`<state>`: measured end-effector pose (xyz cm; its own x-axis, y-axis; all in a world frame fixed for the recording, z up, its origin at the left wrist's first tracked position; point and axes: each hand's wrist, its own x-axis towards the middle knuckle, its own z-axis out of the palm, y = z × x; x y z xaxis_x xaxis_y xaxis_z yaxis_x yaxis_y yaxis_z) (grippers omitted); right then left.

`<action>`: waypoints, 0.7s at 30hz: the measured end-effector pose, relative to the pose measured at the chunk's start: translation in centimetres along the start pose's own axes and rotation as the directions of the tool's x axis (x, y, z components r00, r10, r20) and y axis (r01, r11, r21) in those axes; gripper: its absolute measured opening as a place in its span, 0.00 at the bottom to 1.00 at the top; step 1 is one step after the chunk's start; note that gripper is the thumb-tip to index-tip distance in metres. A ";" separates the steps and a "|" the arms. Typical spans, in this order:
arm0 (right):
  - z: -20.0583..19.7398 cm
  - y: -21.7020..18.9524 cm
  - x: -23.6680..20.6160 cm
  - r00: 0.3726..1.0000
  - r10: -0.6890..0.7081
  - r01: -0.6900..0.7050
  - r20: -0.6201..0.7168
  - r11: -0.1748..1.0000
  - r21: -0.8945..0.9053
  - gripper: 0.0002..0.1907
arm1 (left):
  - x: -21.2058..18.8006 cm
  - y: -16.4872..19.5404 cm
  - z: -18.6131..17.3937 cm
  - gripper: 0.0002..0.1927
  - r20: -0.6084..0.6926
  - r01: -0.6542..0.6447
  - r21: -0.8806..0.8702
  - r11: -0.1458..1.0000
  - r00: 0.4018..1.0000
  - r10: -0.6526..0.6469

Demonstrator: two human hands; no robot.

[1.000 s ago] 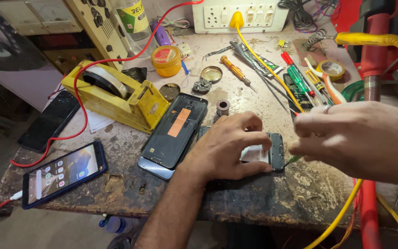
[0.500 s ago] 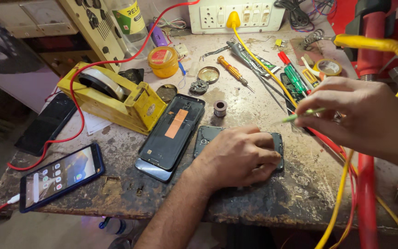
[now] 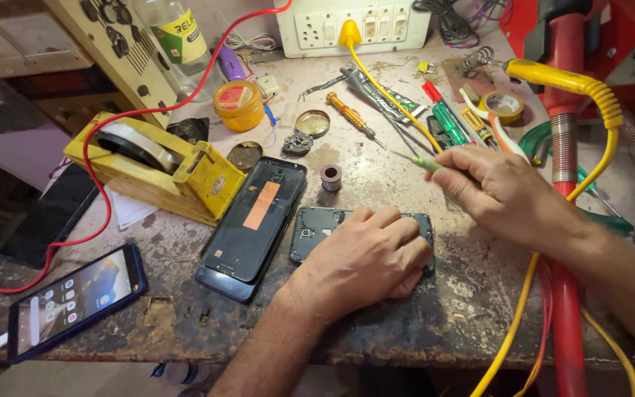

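Observation:
My left hand lies flat on a dark opened phone and presses it onto the stained workbench. My right hand grips a thin green-handled screwdriver, its metal tip pointing left above the bench, a short way above and to the right of the phone. A black phone back cover with an orange strip lies just left of the pressed phone. A small grey cylinder stands between the cover and the screwdriver tip.
A yellow tape dispenser sits at left, a red wire looping around it. A lit phone lies at the front left edge. Screwdrivers, tins and an orange jar sit behind. A switchboard feeds a yellow cable at right.
My right hand has picked the green screwdriver from the tools at right and carried it left toward the phone. My left hand has stayed pressed on the phone.

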<state>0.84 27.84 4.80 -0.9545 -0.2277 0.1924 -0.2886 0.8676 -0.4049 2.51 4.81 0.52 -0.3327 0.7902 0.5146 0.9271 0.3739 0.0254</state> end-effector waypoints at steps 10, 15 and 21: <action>0.1 -0.9 -0.7 0.996 -0.061 0.059 0.068 0.998 0.022 0.17 | -0.1 -1.0 0.3 0.05 -0.055 0.027 -0.237 0.971 0.998 -0.041; 0.6 -0.2 -0.6 0.992 -0.116 0.116 0.049 0.993 0.001 0.15 | -0.6 -1.7 -1.0 0.10 -0.067 0.133 -0.453 0.881 0.981 -0.183; 0.9 -0.3 -0.5 0.988 -0.146 0.150 0.053 0.986 -0.072 0.16 | -0.5 -1.2 -1.4 0.08 -0.022 0.085 -0.463 0.882 0.994 -0.107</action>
<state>1.31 27.33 4.01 -0.9046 -0.3755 0.2016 -0.4223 0.8533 -0.3059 1.81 3.28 1.46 -0.4261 0.7349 0.5275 0.8697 0.1722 0.4626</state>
